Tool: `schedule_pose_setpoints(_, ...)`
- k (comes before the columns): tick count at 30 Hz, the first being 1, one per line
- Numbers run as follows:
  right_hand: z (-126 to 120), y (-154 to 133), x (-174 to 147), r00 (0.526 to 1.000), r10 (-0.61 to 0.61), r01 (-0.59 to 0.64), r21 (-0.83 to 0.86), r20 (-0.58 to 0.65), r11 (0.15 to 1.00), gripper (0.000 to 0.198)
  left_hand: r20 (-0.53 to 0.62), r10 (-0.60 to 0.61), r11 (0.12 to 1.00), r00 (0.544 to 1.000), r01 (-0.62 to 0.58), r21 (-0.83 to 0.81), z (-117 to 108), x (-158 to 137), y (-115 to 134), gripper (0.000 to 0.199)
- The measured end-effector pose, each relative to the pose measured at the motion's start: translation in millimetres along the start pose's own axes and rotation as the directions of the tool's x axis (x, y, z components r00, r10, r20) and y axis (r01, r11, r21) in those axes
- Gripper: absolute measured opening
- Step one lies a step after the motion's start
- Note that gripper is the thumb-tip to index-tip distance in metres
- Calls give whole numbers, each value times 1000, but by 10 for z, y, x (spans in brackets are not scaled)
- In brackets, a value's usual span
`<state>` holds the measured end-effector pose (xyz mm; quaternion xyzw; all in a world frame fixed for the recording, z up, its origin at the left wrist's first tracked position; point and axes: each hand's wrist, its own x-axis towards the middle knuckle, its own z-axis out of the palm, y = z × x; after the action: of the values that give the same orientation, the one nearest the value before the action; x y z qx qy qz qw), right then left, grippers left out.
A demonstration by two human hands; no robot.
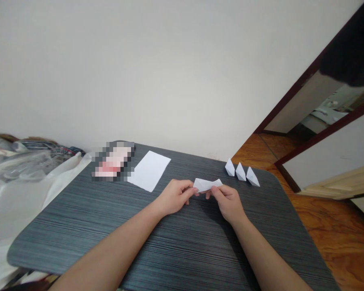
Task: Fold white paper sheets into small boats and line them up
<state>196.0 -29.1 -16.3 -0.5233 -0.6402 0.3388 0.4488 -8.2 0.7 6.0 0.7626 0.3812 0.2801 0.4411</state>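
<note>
Between my two hands is a small piece of folded white paper (204, 185), held just above the table with its upper edge dipping in the middle. My left hand (176, 195) pinches its left end between thumb and fingers. At its right end, my right hand (227, 200) grips with the thumb in front and the fingers behind, partly hidden. Three folded white paper boats (240, 173) stand in a row beyond my right hand. Flat white sheets of paper (151, 169) lie to the left, beyond my left hand.
The dark wood-grain table (182, 250) meets a white wall (170, 81). A pixelated pink and red item (113, 161) lies at the back left. Plastic-covered things (33, 169) are heaped left of the table. Wooden floor (330, 226) and a doorway are at the right.
</note>
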Motion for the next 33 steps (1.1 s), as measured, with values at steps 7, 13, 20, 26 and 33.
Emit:
schedule_pose_setpoints(7,43,47,40,992,93,-67,262,-88,963,18,-4,-68,997,998,68,-35,3,3,-7,36)
schedule_pose_setpoints(13,42,15,22,991,132,-135,203,25,970,21,-16,-77,963,997,70,-262,52,24,-47,28)
schedule_pose_setpoints(20,87,60,27,993,117,-118,213,18,970,22,-13,-82,973,997,77,-217,38,9,-38,27)
schedule_pose_setpoints(26,103,39,26,998,58,-57,269,4,961,22,-58,-67,989,996,58,-139,29,1,-8,31)
schedule_pose_setpoints(33,84,12,15,999,26,-32,251,26,968,12,-69,-55,994,996,48,-101,25,6,-19,29)
